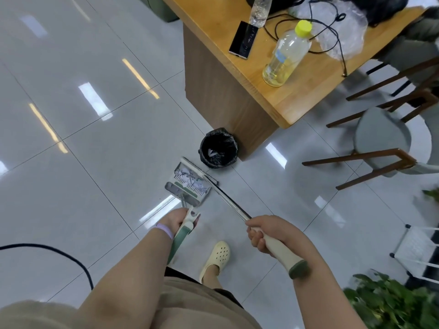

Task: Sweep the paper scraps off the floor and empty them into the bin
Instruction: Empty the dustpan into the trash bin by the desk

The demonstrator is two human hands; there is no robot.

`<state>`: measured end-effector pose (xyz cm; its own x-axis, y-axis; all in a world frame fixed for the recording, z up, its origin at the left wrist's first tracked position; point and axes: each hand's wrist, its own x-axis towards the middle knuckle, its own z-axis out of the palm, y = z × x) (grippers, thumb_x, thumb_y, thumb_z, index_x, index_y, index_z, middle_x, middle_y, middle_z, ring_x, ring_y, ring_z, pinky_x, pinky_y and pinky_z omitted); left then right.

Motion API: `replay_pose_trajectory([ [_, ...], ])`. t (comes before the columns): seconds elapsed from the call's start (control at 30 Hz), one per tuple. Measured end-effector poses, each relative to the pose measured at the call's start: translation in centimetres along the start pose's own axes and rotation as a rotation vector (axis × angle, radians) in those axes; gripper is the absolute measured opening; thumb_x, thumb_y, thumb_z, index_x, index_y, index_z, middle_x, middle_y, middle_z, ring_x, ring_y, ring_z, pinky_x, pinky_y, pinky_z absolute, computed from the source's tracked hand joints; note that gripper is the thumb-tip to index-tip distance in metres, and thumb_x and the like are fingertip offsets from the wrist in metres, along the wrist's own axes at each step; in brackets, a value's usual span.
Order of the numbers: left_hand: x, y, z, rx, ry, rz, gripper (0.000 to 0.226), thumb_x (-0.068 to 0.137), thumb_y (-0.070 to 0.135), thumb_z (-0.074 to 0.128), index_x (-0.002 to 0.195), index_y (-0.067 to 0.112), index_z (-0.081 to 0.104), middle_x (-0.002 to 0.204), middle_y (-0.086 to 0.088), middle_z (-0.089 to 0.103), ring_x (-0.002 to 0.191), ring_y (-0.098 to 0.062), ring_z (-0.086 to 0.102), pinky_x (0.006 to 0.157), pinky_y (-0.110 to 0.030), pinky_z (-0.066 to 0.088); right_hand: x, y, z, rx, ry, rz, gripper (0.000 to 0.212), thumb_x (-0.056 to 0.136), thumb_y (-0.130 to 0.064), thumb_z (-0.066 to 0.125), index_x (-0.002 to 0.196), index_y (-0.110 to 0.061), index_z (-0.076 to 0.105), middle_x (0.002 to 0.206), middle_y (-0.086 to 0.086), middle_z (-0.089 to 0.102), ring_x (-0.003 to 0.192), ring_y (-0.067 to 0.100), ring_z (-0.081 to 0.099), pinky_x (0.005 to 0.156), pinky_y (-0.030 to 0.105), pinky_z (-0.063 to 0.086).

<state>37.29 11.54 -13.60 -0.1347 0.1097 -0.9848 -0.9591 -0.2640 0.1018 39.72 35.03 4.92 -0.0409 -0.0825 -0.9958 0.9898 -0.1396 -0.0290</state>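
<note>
Careful now: left hand (177, 218) grips the loaded dustpan (187, 184), right hand (266, 233) grips the broom (228, 200); tilting short of the bin (218, 150) would spill scraps (192, 176).

Your grey-and-green dustpan (187, 185) sits on the floor just near-left of the bin (218, 150), with white paper scraps (193, 179) heaped inside. The broom head (193, 167) lies against its far-right edge. The round, black-lined bin stands upright, 1 white scrap showing inside.
</note>
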Motion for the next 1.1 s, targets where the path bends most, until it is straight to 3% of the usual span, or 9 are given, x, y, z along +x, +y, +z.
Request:
replay_pose_trajectory([
  [0.13, -1.9, 0.3, -0.3, -0.075, -0.013, 0.061, 0.032, 0.107, 0.009, 0.04, 0.075, 0.009, 0.044, 0.044, -0.006, 0.05, 0.032, -0.013, 0.054, 0.03, -0.018, 0.042, -0.3, 0.0, -0.1, -0.161, 0.024, -0.05, 0.021, 0.098, -0.012, 0.053, 0.078, -0.009, 0.047, 0.052, 0.002, 0.045, 0.033, 0.007, 0.038, 0.032, 0.014, 0.033],
  [0.23, -4.2, 0.7, 0.0, -0.035, -0.011, 0.115, 0.023, 0.108, 0.007, 0.038, 0.09, 0.006, 0.053, 0.063, -0.01, 0.058, 0.061, -0.013, 0.067, 0.032, -0.018, 0.044, -1.1, -0.4, 0.1, -0.22, 0.005, -0.078, 0.02, 0.097, -0.014, 0.055, 0.079, -0.008, 0.049, 0.054, 0.003, 0.046, 0.035, 0.008, 0.039, 0.033, 0.015, 0.034],
  [0.33, -6.1, 1.1, -0.4, -0.004, -0.008, 0.181, 0.033, 0.106, 0.002, 0.036, 0.076, 0.003, 0.052, 0.061, -0.011, 0.054, 0.035, -0.014, 0.053, 0.035, -0.017, 0.042, -2.2, -0.6, -0.2, -0.209, -0.036, -0.11, 0.018, 0.097, -0.016, 0.056, 0.082, -0.008, 0.051, 0.058, 0.003, 0.045, 0.036, 0.008, 0.038, 0.032, 0.016, 0.033],
  [0.4, -7.4, 1.3, -0.7, 0.015, 0.011, 0.23, 0.032, 0.104, 0.001, 0.039, 0.074, 0.003, 0.052, 0.067, -0.011, 0.05, 0.034, -0.014, 0.048, 0.038, -0.018, 0.042, -3.0, -0.5, -0.5, -0.177, -0.077, -0.134, 0.017, 0.096, -0.016, 0.056, 0.083, -0.007, 0.051, 0.059, 0.002, 0.044, 0.037, 0.008, 0.038, 0.032, 0.015, 0.032],
  [0.53, -9.8, 1.9, -0.5, -0.008, 0.047, 0.316, 0.029, 0.107, 0.006, 0.042, 0.079, 0.001, 0.051, 0.052, -0.01, 0.058, 0.031, -0.015, 0.051, 0.033, -0.017, 0.042, -4.6, 0.0, -1.2, -0.122, -0.157, -0.176, 0.02, 0.096, -0.017, 0.056, 0.079, -0.008, 0.051, 0.057, 0.0, 0.045, 0.034, 0.006, 0.038, 0.031, 0.014, 0.03],
  [0.87, -15.5, 2.4, 4.5, 0.002, 0.077, 0.388, 0.027, 0.108, 0.01, 0.039, 0.083, 0.006, 0.048, 0.044, -0.006, 0.058, 0.028, -0.013, 0.052, 0.032, -0.013, 0.04, -8.2, -0.3, -6.1, -0.026, -0.224, -0.279, 0.021, 0.098, -0.02, 0.054, 0.081, -0.008, 0.049, 0.059, -0.001, 0.039, 0.032, 0.004, 0.035, 0.029, 0.013, 0.026],
  [0.97, -15.9, 1.4, 6.9, -0.023, 0.031, 0.385, 0.032, 0.11, 0.014, 0.035, 0.08, 0.007, 0.045, 0.058, -0.008, 0.059, 0.045, -0.015, 0.057, 0.032, -0.012, 0.038, -8.6, -0.2, -7.5, -0.015, -0.216, -0.307, 0.021, 0.098, -0.019, 0.053, 0.081, -0.008, 0.048, 0.06, -0.001, 0.039, 0.032, 0.004, 0.035, 0.029, 0.013, 0.027],
  [1.03, -15.9, 0.4, 8.7, 0.041, 0.08, 0.434, 0.035, 0.112, 0.018, 0.029, 0.08, 0.008, 0.043, 0.077, -0.008, 0.049, 0.064, -0.016, 0.049, 0.03, -0.012, 0.035, -8.5, 0.1, -8.3, 0.002, -0.212, -0.331, 0.02, 0.099, -0.018, 0.052, 0.082, -0.009, 0.047, 0.06, -0.001, 0.039, 0.032, 0.004, 0.035, 0.029, 0.013, 0.028],
  [1.1, -15.9, -0.2, 10.3, 0.046, 0.089, 0.453, 0.032, 0.112, 0.018, 0.027, 0.087, 0.009, 0.045, 0.082, -0.009, 0.043, 0.068, -0.016, 0.043, 0.03, -0.013, 0.036, -8.2, 0.5, -9.3, 0.035, -0.22, -0.338, 0.019, 0.098, -0.018, 0.051, 0.082, -0.009, 0.047, 0.06, -0.001, 0.039, 0.032, 0.004, 0.035, 0.028, 0.014, 0.029],
])
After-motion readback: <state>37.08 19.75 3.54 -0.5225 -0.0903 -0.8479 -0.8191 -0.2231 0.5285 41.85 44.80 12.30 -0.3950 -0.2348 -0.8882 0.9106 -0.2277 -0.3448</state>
